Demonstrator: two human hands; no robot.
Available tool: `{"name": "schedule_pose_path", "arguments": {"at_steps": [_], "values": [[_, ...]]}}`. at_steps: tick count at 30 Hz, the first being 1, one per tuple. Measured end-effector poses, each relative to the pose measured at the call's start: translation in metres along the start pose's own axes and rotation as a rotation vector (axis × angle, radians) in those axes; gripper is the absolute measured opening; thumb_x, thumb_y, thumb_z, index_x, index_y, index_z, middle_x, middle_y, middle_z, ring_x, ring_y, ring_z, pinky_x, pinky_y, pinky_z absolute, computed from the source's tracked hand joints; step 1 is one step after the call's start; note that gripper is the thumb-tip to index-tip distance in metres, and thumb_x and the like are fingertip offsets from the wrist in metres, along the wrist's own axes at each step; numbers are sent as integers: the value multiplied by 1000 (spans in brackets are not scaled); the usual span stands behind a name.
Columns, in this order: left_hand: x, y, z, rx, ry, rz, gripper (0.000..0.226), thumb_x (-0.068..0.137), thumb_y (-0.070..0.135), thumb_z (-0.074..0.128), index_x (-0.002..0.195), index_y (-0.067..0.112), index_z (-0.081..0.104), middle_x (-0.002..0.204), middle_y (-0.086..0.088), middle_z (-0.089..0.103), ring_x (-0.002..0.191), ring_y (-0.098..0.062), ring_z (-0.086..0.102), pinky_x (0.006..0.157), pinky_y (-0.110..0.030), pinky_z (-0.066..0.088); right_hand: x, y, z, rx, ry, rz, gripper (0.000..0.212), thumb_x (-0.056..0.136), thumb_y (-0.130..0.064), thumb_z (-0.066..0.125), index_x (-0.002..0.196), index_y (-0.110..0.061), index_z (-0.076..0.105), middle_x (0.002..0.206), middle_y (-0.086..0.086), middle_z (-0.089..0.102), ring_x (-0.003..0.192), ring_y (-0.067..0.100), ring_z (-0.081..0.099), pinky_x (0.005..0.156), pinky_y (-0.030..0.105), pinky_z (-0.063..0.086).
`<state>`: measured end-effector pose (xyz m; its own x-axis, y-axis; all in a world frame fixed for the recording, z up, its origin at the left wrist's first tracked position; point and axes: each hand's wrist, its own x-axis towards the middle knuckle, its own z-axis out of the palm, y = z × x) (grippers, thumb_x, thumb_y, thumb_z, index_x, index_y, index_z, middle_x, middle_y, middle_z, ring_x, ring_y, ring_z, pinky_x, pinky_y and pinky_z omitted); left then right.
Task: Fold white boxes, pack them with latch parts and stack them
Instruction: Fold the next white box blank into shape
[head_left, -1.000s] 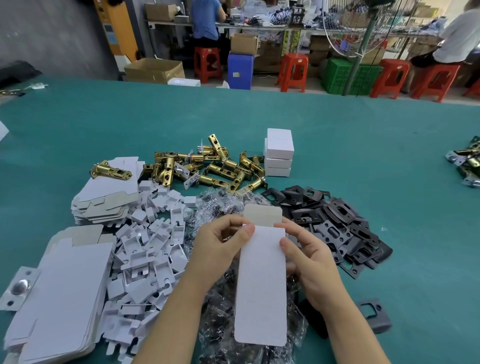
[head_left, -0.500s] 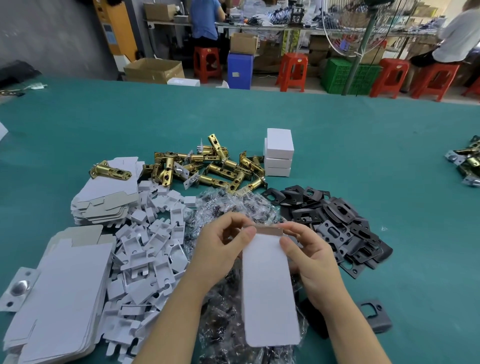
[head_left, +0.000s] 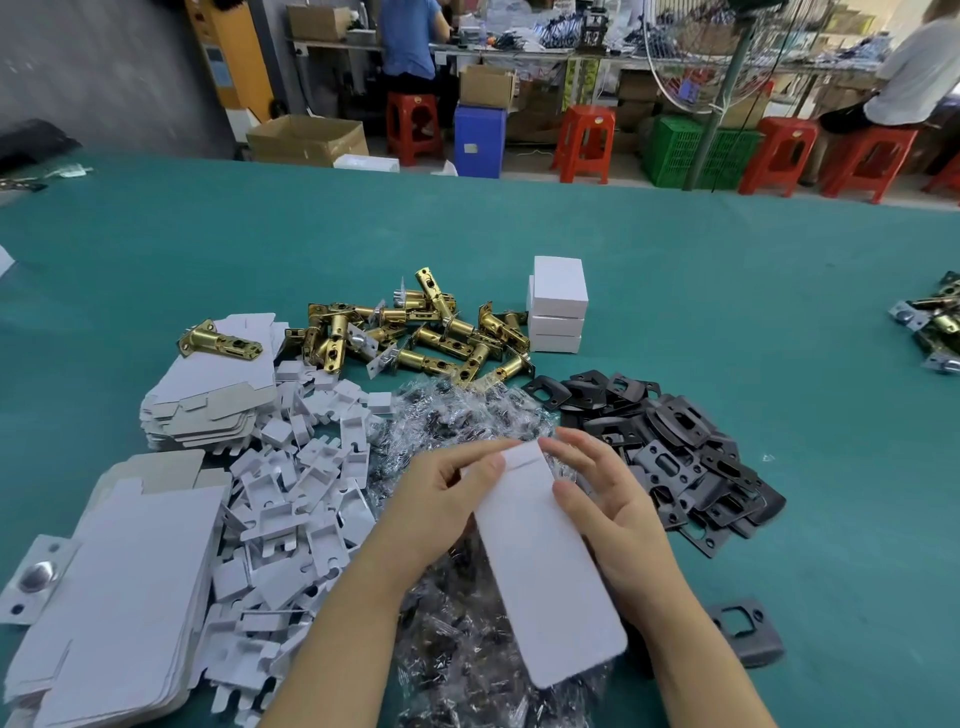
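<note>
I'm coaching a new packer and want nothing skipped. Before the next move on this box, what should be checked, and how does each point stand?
1. Box held by both the left hand and the right hand: ok.
2. Far end flap tucked in: ok, it looks closed.
3. Near end open for loading: cannot tell.
4. Brass latches within reach: ok.
5. Black plates and bagged screws at hand: ok.
6. Stack of finished boxes sits squarely: ok.
</note>
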<state>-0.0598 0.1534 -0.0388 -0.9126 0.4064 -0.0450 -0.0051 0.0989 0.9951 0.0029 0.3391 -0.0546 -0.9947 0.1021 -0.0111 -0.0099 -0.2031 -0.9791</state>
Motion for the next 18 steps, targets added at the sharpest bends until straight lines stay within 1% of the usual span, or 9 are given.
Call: {"name": "schedule_pose_path", "arguments": {"at_steps": [2, 4, 5, 6, 8, 10, 14, 16, 18], "values": [[0, 0, -2, -51, 50, 17, 25, 93, 40, 59, 111, 42, 77, 108, 8, 77, 93, -21, 68, 76, -36, 52, -1, -1, -2, 21, -72, 79, 44, 86, -35, 74, 128, -41, 65, 122, 4, 73, 97, 29, 75, 71, 38, 61], [0, 1, -6, -75, 31, 16, 26, 94, 38, 59, 114, 40, 77, 115, 9, 75, 102, -23, 68, 83, -38, 55, -1, -2, -2, 5, -126, 115, 45, 84, -38, 74, 128, -39, 67, 117, 8, 75, 95, 32, 75, 72, 40, 61], [-1, 2, -7, -80, 2, 6, 28, 94, 39, 59, 116, 40, 76, 118, 9, 74, 106, -21, 68, 85, -38, 56, -2, -2, -2, 0, -135, 122, 44, 84, -38, 73, 129, -39, 68, 118, 8, 75, 95, 31, 75, 72, 40, 61], [-1, 3, -8, -77, -36, -3, 29, 95, 40, 59, 119, 40, 74, 122, 11, 73, 108, -18, 68, 86, -34, 57, -2, -2, -1, 2, -140, 128, 44, 85, -38, 74, 129, -39, 68, 118, 8, 75, 94, 31, 75, 72, 39, 61], [-2, 5, -10, -64, -94, -24, 32, 95, 44, 58, 123, 42, 71, 126, 12, 71, 111, -14, 68, 85, -29, 55, -3, -3, -1, 10, -139, 138, 45, 84, -37, 74, 128, -39, 69, 117, 9, 75, 92, 29, 75, 70, 38, 61], [-2, 5, -11, -86, -91, -57, 32, 94, 45, 58, 123, 41, 72, 123, 7, 73, 109, -17, 68, 87, -30, 54, -4, -3, -1, 13, -147, 145, 45, 84, -37, 74, 129, -38, 70, 117, 10, 75, 90, 29, 75, 70, 38, 61], [0, 4, -12, -175, -30, -107, 32, 92, 44, 58, 117, 38, 75, 110, -4, 77, 101, -25, 69, 87, -38, 52, -6, -3, -1, -2, -182, 141, 44, 88, -34, 71, 132, -39, 68, 119, 8, 75, 91, 26, 75, 70, 35, 60], [2, 2, -12, -192, 6, -127, 33, 90, 44, 59, 117, 36, 76, 110, -6, 77, 104, -31, 68, 89, -41, 51, -6, -4, 0, -10, -190, 138, 44, 89, -32, 70, 133, -38, 67, 121, 7, 75, 91, 25, 75, 70, 35, 60], [3, -1, -13, -190, 10, -134, 34, 89, 45, 59, 118, 37, 75, 110, -3, 77, 107, -32, 68, 91, -42, 52, -6, -4, 1, -19, -190, 139, 44, 89, -33, 70, 133, -38, 67, 120, 8, 75, 91, 25, 75, 70, 35, 60]]}}
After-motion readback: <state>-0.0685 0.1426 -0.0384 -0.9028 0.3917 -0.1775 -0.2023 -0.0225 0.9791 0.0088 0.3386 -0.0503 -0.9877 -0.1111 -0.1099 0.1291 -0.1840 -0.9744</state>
